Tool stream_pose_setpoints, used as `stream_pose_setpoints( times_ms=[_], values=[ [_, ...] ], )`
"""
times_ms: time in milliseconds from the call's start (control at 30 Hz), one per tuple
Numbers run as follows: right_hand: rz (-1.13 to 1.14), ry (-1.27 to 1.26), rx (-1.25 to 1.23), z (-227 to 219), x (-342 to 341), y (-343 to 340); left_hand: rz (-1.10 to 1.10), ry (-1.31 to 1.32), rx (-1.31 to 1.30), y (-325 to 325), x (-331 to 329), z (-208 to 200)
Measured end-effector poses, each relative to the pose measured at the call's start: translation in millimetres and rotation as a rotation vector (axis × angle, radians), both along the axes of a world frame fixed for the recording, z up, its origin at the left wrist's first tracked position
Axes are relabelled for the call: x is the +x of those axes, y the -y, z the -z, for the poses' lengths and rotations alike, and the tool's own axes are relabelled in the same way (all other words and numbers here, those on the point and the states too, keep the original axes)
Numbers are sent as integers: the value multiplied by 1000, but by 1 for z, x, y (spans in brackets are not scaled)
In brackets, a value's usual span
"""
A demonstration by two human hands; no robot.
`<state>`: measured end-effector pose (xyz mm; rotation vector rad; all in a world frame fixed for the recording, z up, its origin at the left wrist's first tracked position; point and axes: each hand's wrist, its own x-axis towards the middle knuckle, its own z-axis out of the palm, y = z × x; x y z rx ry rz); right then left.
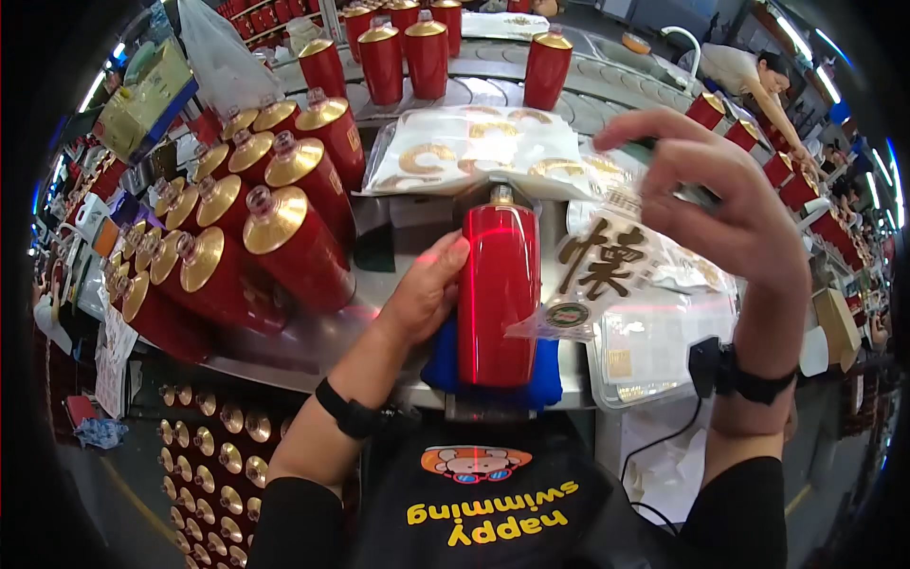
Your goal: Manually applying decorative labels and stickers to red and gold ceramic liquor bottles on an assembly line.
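Note:
A glossy red bottle [499, 294] with a clear neck lies on a blue cloth [547, 372] in front of me, its neck pointing away. Thin red light lines cross it. My left hand [431, 289] grips its left side, thumb on top. To the right of the bottle, my right hand [716, 194] is raised with its fingers curled. From it extends a clear decal film [597, 261] bearing a dark gold character and a small green oval. The film's lower left corner reaches the bottle's right side. Just where the fingers pinch the film is hard to see.
Several red bottles with gold shoulders [289, 223] crowd the left; more stand on the conveyor [483, 92] behind. Gold-printed sheets [474, 152] lie beyond the bottle, and a clear plastic tray [645, 351] sits at right. A co-worker [749, 76] reaches toward bottles at far right.

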<state>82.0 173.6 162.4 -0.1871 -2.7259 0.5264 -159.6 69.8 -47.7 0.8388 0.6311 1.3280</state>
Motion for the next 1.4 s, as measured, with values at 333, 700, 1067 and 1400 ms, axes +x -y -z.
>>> stream_pose_setpoints(
  times_ms=[333,700,1067,1400],
  values=[
    [167,-2,-319,123,-61,-17,-275,-494,189,48,20,-6],
    [369,-430,-3,144,-44,18,-256,-867,233,61,18,4],
    [372,-246,-74,158,-44,36,-163,-740,170,62,12,6],
    [369,-204,-73,158,-44,39,-192,-653,307,62,10,9]
  ],
)
